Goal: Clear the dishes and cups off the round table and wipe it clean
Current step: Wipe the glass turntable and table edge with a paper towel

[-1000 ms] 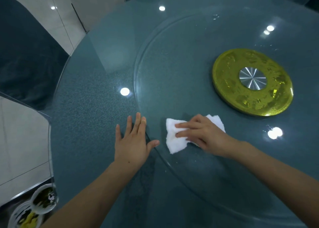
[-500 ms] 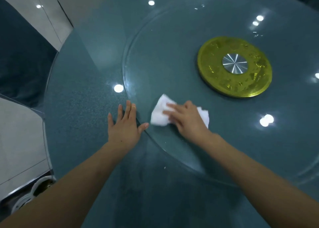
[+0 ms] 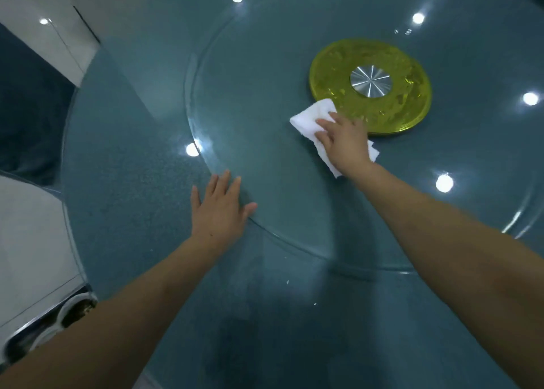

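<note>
From the head view, the right hand (image 3: 343, 141) had swept the white cloth (image 3: 312, 117) from the turntable's near edge out toward two o'clock, up against the gold hub (image 3: 382, 64); its grip lay flat, pressing the cloth down. The left hand (image 3: 219, 212), fingers spread, stayed braced at the glass turntable (image 3: 265, 79) rim. No dishes showed on the worktop (image 3: 123, 182), so I judged only wiping remained.

Round table (image 3: 123, 182): speckled blue-green, glossy with white light spots. Glass turntable (image 3: 265, 79): clear, teal-tinted. Centre disc (image 3: 332, 73): yellow-gold, mottled; hub (image 3: 370, 81) brushed silver. Cloth (image 3: 309, 117): plain white.
</note>
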